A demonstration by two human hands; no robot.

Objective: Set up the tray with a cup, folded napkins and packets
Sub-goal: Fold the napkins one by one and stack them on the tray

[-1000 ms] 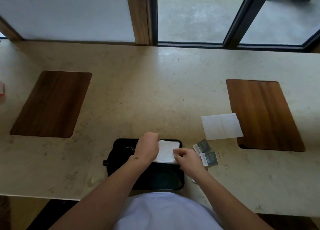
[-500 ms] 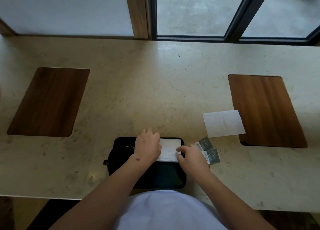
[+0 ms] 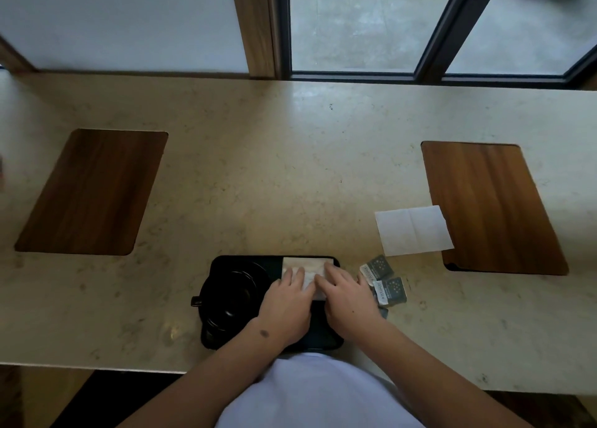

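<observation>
So going from the left of the tray (image 3: 219, 266): you had the black cup (image 3: 233, 293) sitting in the tray's left half, handle poking out past the left rim, and your left hand (image 3: 286, 309) was just to the right of it, fingers laid out flat and pressing down on the folded napkin (image 3: 305, 271) in the tray's far right corner. Your right hand (image 3: 347, 298) was doing the same thing from the other side, fingers straight and flat on the napkin, not pinching anything. Honestly the risk I saw was your left wrist being that close to the cup; one sloppy pull back and you could've knocked it or shoved the whole tray, since it sat right at the counter's near edge. The packets (image 3: 384, 284) were just off the tray's right rim, and one looked half tucked under your right wrist, so lifting that hand could've dragged it off toward the edge. The unfolded napkin (image 3: 413, 230) was further right and back from the tray, partly overlapping the wooden board (image 3: 491, 208), light enough that any quick reach past it could've sent it sliding. Still needed folding too, I'd guess.
</observation>
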